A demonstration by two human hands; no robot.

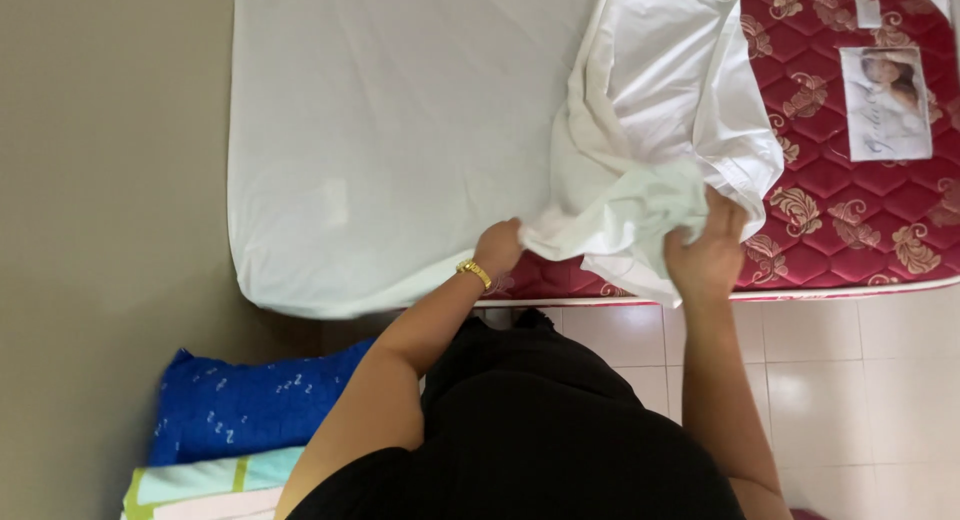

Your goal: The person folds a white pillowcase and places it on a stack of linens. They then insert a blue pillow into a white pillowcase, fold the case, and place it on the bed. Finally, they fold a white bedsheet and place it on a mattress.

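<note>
A white fitted sheet covers the left part of a dark red quilted mattress lying on the floor. The sheet's loose right part is bunched up in a heap over the mattress middle. My left hand, with a gold watch on the wrist, grips the sheet's lower edge near the mattress front edge. My right hand is closed on the bunched fabric just to the right. Both hands hold the same sheet, about a hand's width apart.
A blue patterned pillow and a striped white, green and teal cloth lie on the floor at the lower left. A beige wall runs along the left. Pale floor tiles lie at the right. A picture label sits on the mattress.
</note>
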